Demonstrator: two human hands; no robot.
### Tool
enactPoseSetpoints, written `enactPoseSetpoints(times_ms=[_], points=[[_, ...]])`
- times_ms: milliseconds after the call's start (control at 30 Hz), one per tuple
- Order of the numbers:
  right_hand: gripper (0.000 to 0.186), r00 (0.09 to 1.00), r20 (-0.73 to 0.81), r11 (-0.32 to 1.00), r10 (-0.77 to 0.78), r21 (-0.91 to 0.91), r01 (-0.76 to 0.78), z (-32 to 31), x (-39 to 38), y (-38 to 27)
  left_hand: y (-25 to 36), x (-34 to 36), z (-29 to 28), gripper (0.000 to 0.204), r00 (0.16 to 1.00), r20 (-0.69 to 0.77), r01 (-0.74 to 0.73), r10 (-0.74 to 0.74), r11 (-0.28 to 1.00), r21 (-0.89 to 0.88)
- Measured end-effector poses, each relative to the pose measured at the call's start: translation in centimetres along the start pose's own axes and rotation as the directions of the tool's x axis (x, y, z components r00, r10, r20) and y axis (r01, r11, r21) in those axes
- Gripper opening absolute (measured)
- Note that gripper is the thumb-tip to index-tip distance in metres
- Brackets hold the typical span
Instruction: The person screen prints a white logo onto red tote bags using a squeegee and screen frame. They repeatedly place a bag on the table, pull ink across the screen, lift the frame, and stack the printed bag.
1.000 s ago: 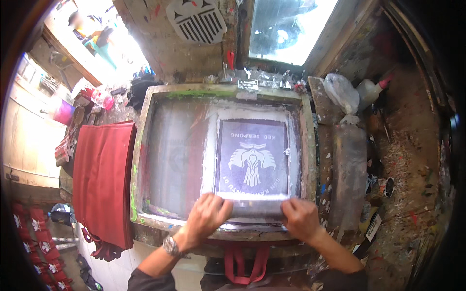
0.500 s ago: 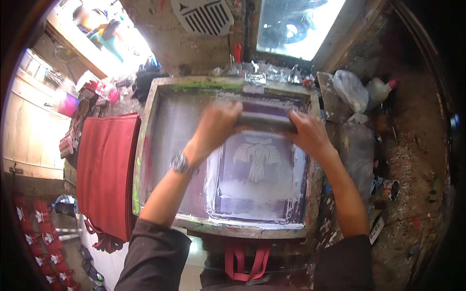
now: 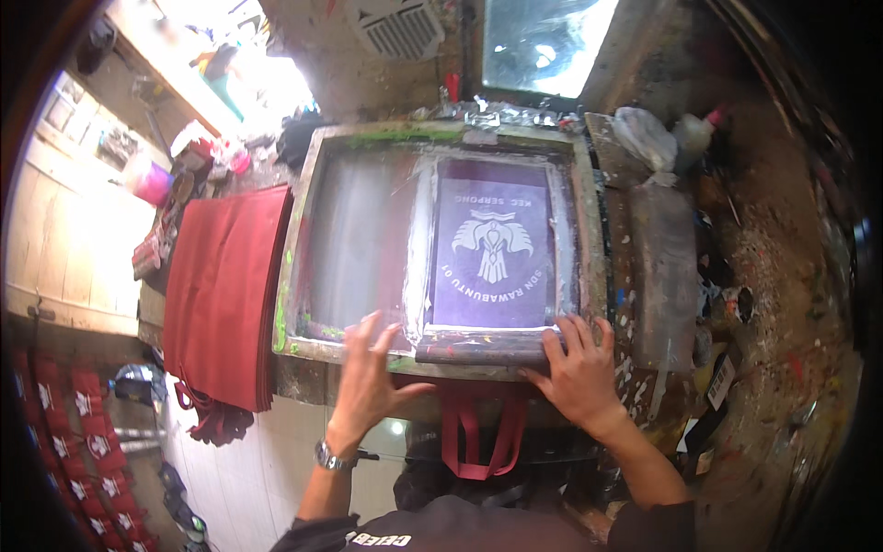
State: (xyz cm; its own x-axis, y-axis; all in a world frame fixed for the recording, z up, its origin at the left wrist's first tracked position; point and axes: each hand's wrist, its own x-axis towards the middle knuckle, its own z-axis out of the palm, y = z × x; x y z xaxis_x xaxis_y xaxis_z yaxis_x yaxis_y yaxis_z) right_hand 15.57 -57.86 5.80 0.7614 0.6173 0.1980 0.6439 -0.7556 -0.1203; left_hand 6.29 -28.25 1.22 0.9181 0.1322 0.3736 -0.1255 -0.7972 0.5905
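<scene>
A wooden-framed printing screen (image 3: 299, 235) lies flat before me, with a winged emblem and lettering in pale shapes on its purple panel (image 3: 441, 239). Along its near edge rests a dark squeegee (image 3: 483, 348). My right hand (image 3: 584, 373) grips the squeegee's right end, fingers over the far side and thumb on the near side. Left of the squeegee, my left hand (image 3: 368, 386) is open with fingers spread, its fingertips over the frame's near rail and nothing in it. Red bag handles (image 3: 478, 446) stick out from under the screen's near edge.
A stack of red fabric bags (image 3: 225, 299) lies left of the screen. Printed red pieces (image 3: 87, 432) are at lower left. A clear plastic bag (image 3: 644, 138) and a bottle (image 3: 694, 138) stand at the far right. A bright glass pane (image 3: 547, 46) is behind.
The squeegee has come from the far part of the panel to the screen's near edge. My left hand has let go of it and opened. The emblem and lettering now show sharply.
</scene>
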Motion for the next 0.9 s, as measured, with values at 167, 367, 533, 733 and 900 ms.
enactPoseSetpoints(times_ms=[167,367,533,733,900], points=[[0.057,0.972,-0.223,0.996,0.070,0.060,-0.058,4.9,-0.4,-3.3,-5.9,-2.0,-2.5,0.061,0.984,0.178,-0.106,0.022,0.872,0.477],[0.059,0.835,-0.548,0.998,-0.051,-0.058,0.023,-2.9,3.4,-4.0,-0.8,4.0,-10.4,0.067,0.970,-0.089,-0.159,0.226,0.869,0.469],[0.059,0.819,-0.572,0.993,-0.038,-0.116,-0.035,-14.9,15.3,-1.5,2.5,13.6,-9.1,0.049,0.479,-0.813,-0.080,0.333,0.938,0.337],[0.085,0.878,-0.478,1.000,0.012,-0.002,-0.015,-23.0,24.5,2.0,-7.2,19.0,3.2,0.045,0.910,-0.320,-0.132,0.265,0.915,0.381],[0.086,0.990,0.039,0.962,0.138,0.233,-0.143,-30.0,27.0,2.0,-11.5,16.2,7.5,0.042,1.000,0.015,0.018,-0.022,0.967,0.252]])
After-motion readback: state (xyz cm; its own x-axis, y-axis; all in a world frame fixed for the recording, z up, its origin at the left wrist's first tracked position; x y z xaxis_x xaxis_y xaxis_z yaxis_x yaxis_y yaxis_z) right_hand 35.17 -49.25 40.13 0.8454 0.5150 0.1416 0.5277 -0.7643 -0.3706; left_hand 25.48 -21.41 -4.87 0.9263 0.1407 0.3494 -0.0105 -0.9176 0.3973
